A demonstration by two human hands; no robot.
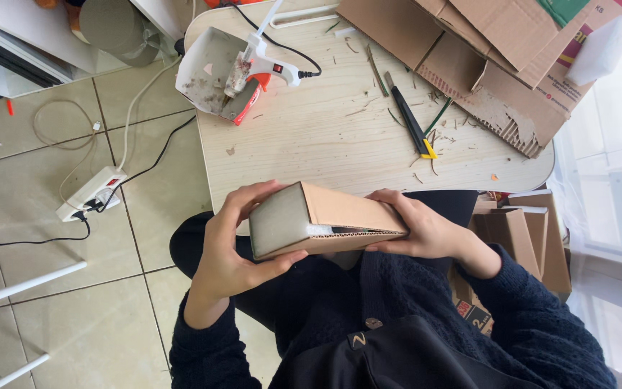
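Note:
I hold a brown cardboard box over my lap, just in front of the table's near edge. Its grey end panel faces left, and a corrugated edge shows along its lower side. My left hand wraps around the grey end, thumb below and fingers over the top. At the box's right end my right hand grips it with fingers curled along the side. Both arms wear dark knitted sleeves.
A light wooden table carries a white and orange glue gun on a white tray, a yellow-tipped utility knife, and cardboard sheets. A power strip with cords lies on the tiled floor at left. More cardboard pieces stand at right.

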